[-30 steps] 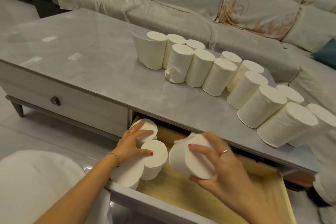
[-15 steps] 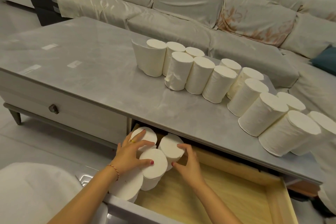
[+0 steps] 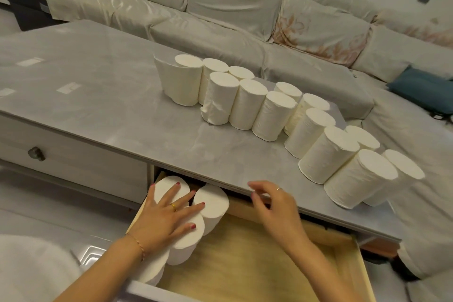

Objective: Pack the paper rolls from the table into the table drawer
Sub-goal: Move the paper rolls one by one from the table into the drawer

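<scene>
Several white paper rolls (image 3: 247,103) stand in a curved double row on the grey table (image 3: 103,105), running from the middle to the right front corner. The wooden drawer (image 3: 257,260) under the table is pulled out. Several rolls (image 3: 213,198) stand upright in its left end. My left hand (image 3: 169,216) lies flat on top of them, fingers spread. My right hand (image 3: 274,203) hovers empty above the drawer at the table's front edge, fingers loosely curled and apart.
A second, closed drawer with a dark knob (image 3: 36,153) is to the left. A long covered sofa (image 3: 220,14) runs behind the table, with a blue cushion (image 3: 421,91) at right. Something white (image 3: 31,270) fills the lower left corner.
My right hand set its roll into the drawer beside the others, let go, and rose toward the table edge. My left hand stayed on the rolls, flattening out.
</scene>
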